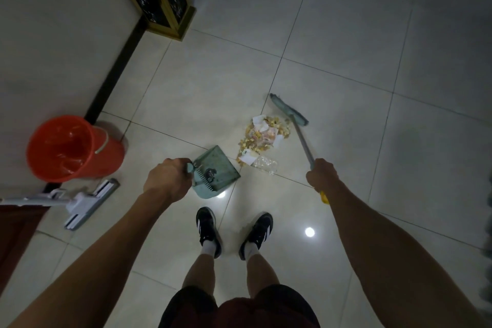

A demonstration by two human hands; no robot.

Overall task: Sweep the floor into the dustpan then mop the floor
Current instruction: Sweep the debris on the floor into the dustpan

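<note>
While hands grip dustpan (217,172) and broom (290,114), debris (262,137) lies between.

Bare arms, dark shorts (239,309), white socks (208,247), black white-striped sneakers (206,226).
</note>
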